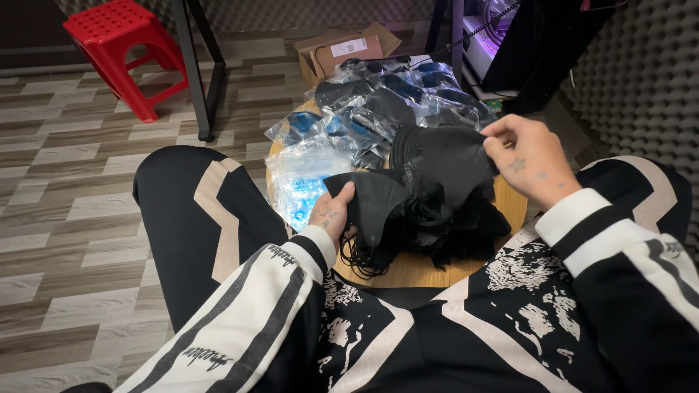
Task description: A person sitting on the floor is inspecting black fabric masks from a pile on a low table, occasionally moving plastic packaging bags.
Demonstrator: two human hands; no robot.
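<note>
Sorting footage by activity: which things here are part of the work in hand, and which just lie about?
In hand: left hand holding a black mask; right hand pinching another mask; mask pile; bagged masks; round wooden table.

Lying about: red stool; cardboard box.

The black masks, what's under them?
A round wooden table shows under the pile of black masks. The left hand grips one mask; the right hand pinches another. Clear bags lie behind. The tabletop's middle is covered.

Masks (437, 196) lie on the round table (510, 207), bagged packs (364, 116) behind, stool (120, 51) far left.
</note>
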